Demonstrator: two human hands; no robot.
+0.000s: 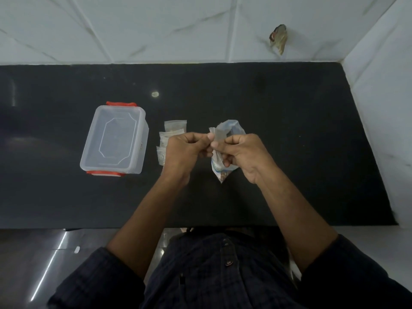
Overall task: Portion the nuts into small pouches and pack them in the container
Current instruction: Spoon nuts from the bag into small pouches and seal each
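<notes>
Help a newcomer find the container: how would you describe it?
On the black counter, look left of both hands. The container is a clear lidded box beside the small pouches. Only it is rigid, with red clips at both ends.

Black stone countertop (289, 130), glossy, running wall to wall under both hands. Left of the left hand (180, 150), well apart: a clear lidded container (114, 139) with red clips, flat on the surface. Just beside that hand and partly hidden behind it, a small cluster of filled pouches (174, 130); behind and under the right hand (243, 152), a larger clear bag (231, 130) with a few nuts at its near corner.
</notes>
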